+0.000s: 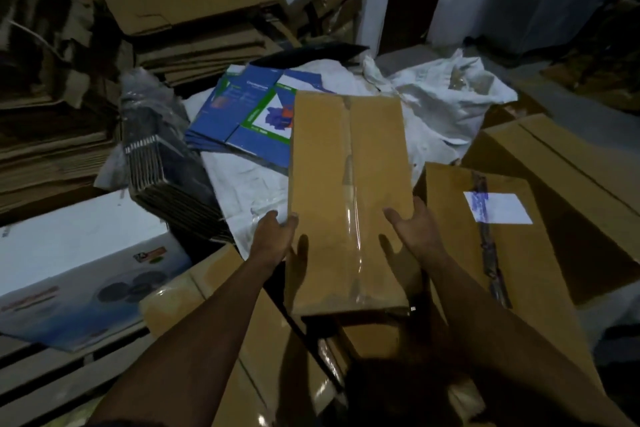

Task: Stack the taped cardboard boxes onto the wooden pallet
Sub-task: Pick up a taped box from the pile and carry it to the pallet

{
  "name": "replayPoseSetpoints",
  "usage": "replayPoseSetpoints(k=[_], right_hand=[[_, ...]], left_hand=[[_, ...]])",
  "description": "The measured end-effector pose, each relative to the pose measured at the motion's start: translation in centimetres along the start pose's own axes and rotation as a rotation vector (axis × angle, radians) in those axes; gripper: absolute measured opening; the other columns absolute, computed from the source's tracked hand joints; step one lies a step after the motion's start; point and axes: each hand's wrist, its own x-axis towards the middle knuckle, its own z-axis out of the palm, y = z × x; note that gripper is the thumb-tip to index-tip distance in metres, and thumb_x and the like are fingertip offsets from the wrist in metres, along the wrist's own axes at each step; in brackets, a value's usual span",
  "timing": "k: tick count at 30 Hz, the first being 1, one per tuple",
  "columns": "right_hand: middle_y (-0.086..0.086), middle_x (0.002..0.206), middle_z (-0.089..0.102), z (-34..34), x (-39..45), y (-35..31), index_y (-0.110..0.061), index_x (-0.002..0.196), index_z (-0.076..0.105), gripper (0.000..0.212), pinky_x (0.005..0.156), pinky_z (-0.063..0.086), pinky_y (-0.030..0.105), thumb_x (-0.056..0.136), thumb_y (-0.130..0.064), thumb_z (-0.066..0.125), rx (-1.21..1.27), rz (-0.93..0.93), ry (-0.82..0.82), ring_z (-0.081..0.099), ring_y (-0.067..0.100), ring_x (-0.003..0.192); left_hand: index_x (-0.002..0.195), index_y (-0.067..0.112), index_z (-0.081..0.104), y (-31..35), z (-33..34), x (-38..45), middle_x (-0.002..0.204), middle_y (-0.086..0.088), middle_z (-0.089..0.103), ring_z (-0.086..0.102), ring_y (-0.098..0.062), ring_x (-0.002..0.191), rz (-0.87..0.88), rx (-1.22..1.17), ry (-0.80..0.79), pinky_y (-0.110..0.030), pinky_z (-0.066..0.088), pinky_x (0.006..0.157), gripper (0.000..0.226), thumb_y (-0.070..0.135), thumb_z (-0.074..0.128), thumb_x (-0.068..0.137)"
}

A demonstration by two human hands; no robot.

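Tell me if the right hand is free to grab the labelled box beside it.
Probably not yet: the right hand grips the taped box together with the left hand. The labelled box lies close, uncovered.

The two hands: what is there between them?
In the head view, a long brown box with clear tape down its middle fills the stretch between the left hand and the right hand. Each hand grips one long side.

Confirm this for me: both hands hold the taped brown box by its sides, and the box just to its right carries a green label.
Not quite. In the head view both hands, left hand and right hand, do hold the taped brown box by its sides, but the label on the box to its right is white with blue marking, not green.
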Motion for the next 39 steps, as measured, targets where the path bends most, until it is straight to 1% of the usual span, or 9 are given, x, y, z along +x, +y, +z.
replayPoseSetpoints(k=[5, 10, 14, 18, 22, 25, 29, 34, 39], right_hand=[[0.005, 0.132, 0.059, 0.8, 9.4, 1.9, -0.023, 0.137, 0.044, 0.093, 0.102, 0.047, 0.05, 0.064, -0.077, 0.065, 0.065, 0.065, -0.03, 0.057, 0.031, 0.12], [0.004, 0.14, 0.053, 2.8, 14.7, 3.0, -0.027, 0.147, 0.031, 0.11, 0.105, 0.045, 0.051, 0.058, -0.08, 0.066, 0.107, 0.13, -0.089, 0.053, 0.031, 0.125], [0.003, 0.138, 0.052, 3.1, 14.7, 2.5, -0.023, 0.147, 0.029, 0.096, 0.102, 0.044, 0.046, 0.073, -0.061, 0.076, 0.162, 0.169, -0.079, 0.053, 0.028, 0.121], [0.003, 0.135, 0.053, 3.2, 15.5, 3.6, -0.024, 0.146, 0.032, 0.093, 0.099, 0.042, 0.043, 0.074, -0.06, 0.078, 0.178, 0.19, -0.081, 0.053, 0.029, 0.12], [0.003, 0.136, 0.054, 3.3, 15.6, 3.7, -0.025, 0.145, 0.034, 0.091, 0.106, 0.041, 0.051, 0.073, -0.06, 0.078, 0.197, 0.193, -0.078, 0.052, 0.031, 0.124], [0.003, 0.137, 0.054, 3.3, 14.6, 3.3, -0.025, 0.145, 0.032, 0.093, 0.105, 0.042, 0.052, 0.073, -0.065, 0.075, 0.163, 0.165, -0.063, 0.053, 0.031, 0.124], [0.006, 0.14, 0.053, 2.8, 11.8, 1.9, -0.027, 0.145, 0.031, 0.102, 0.103, 0.043, 0.057, 0.066, -0.08, 0.065, 0.083, 0.119, -0.037, 0.053, 0.035, 0.124], [0.006, 0.143, 0.05, 1.4, 6.3, -1.0, -0.028, 0.148, 0.029, 0.096, 0.105, 0.039, 0.05, 0.072, -0.075, 0.066, 0.05, 0.067, -0.082, 0.05, 0.035, 0.128], [0.006, 0.146, 0.048, 0.9, 0.2, -3.7, -0.029, 0.149, 0.027, 0.094, 0.108, 0.036, 0.051, 0.075, -0.072, 0.066, -0.001, -0.101, -0.155, 0.045, 0.035, 0.133]], left_hand=[[0.139, 0.02, 0.05, -2.6, 4.5, 9.0, 0.131, -0.002, 0.059, 0.055, -0.026, 0.119, -0.177, -0.159, 0.01, -0.046, 0.042, 0.106, 0.1, 0.084, 0.055, 0.061], [0.128, 0.014, 0.057, 0.8, 6.0, 9.4, 0.12, -0.003, 0.064, 0.06, -0.024, 0.109, -0.178, -0.238, 0.009, -0.04, 0.049, 0.096, 0.051, 0.043, 0.068, 0.088], [0.132, 0.014, 0.055, 0.9, 6.8, 10.8, 0.12, -0.005, 0.066, 0.063, -0.025, 0.107, -0.2, -0.287, 0.037, -0.039, 0.052, 0.093, 0.079, 0.054, 0.079, 0.068], [0.135, 0.016, 0.051, 0.9, 7.2, 12.4, 0.116, -0.004, 0.062, 0.061, -0.02, 0.097, -0.211, -0.332, 0.039, -0.03, 0.049, 0.076, 0.065, 0.034, 0.079, 0.08], [0.138, 0.023, 0.047, 0.7, 7.0, 12.9, 0.116, -0.001, 0.063, 0.061, -0.014, 0.096, -0.169, -0.36, -0.003, -0.029, 0.05, 0.079, 0.069, 0.033, 0.08, 0.078], [0.133, 0.024, 0.051, 0.6, 6.4, 12.0, 0.113, 0.003, 0.066, 0.064, -0.01, 0.097, -0.135, -0.393, -0.008, -0.023, 0.052, 0.073, 0.06, 0.029, 0.079, 0.08], [0.133, 0.025, 0.055, 0.6, 3.9, 9.4, 0.115, 0.0, 0.069, 0.067, -0.02, 0.105, -0.133, -0.476, -0.004, -0.039, 0.055, 0.089, 0.069, 0.035, 0.086, 0.072], [0.127, 0.029, 0.052, 0.4, 0.2, 2.0, 0.108, 0.008, 0.067, 0.064, -0.009, 0.096, -0.096, -0.475, 0.122, -0.023, 0.051, 0.072, 0.058, 0.033, 0.081, 0.077], [0.134, 0.024, 0.049, -2.5, -3.3, -6.2, 0.118, 0.006, 0.063, 0.063, -0.014, 0.104, -0.102, -0.37, 0.3, -0.035, 0.054, 0.086, 0.087, 0.06, 0.081, 0.063]])
